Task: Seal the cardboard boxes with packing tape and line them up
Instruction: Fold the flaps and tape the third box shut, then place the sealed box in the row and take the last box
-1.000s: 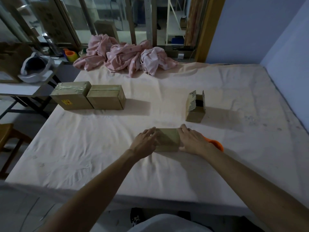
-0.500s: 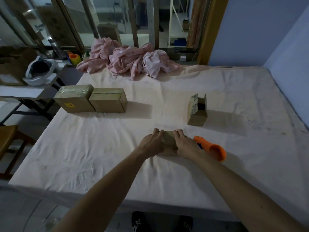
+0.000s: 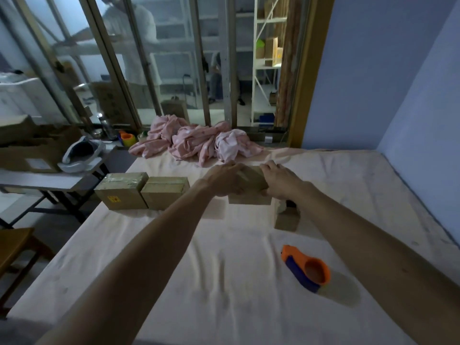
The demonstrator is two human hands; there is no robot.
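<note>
I log: home bedroom used as packing room. Sheeted mattress [image 3: 224, 282]; pink bedding heap [image 3: 194, 143]; sliding glass doors [image 3: 174, 70]; stock shelving [image 3: 266, 66] beyond; taped boxes [image 3: 122, 192]; tape dispenser [image 3: 306, 270].

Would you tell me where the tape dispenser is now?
Head view, lower right: the tape dispenser lies on the sheet, nearer the camera than the open box.
</note>
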